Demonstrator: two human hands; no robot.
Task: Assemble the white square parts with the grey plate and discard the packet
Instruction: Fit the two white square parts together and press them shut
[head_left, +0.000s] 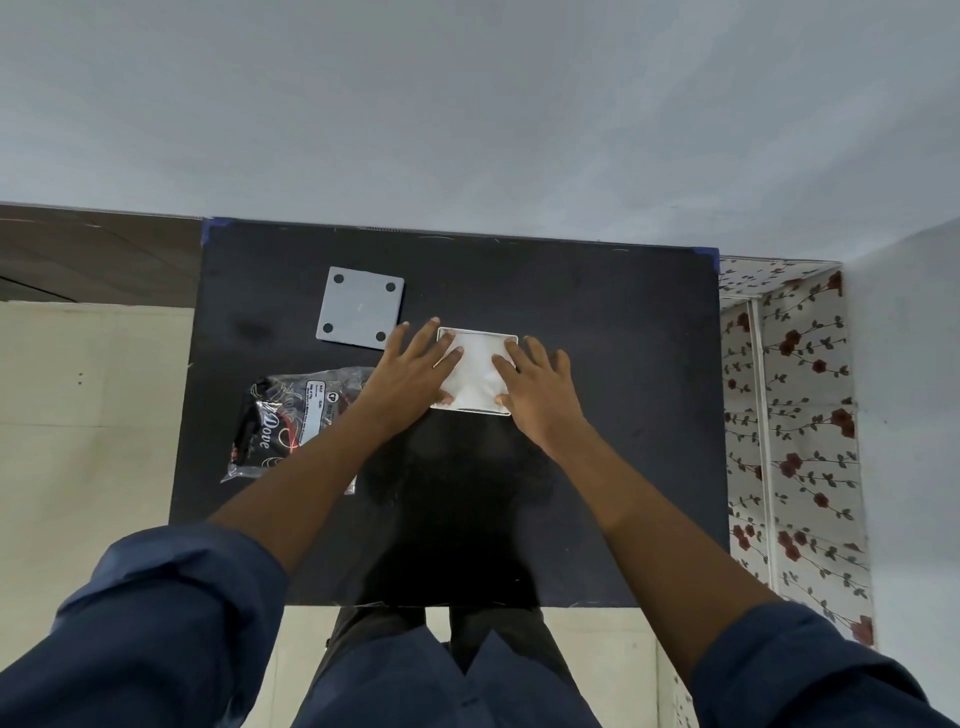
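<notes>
Fingers of both hands, left hand (410, 371) and right hand (540, 392), press spread flat on the white square plastic part (475, 371) at centre frame; the grey four-holed square plate (360, 310) upper left and the printed clear plastic packet (291, 421) at left await.

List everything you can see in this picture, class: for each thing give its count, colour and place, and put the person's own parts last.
Table: one, black, centre, with blue tape at its far corners.
Grey plate: one, grey with four dark holes, far left on the table, untouched.
White square part: at least one, white, table centre, under both hands.
Packet: one, clear plastic with black print, left side of the table, partly under the left forearm.
Floral covering: one, white with red flowers, right of the table.
Left hand: one, flat on the white part's left side.
Right hand: one, flat on its right side.
Sleeves: two, dark blue, bottom corners.
</notes>
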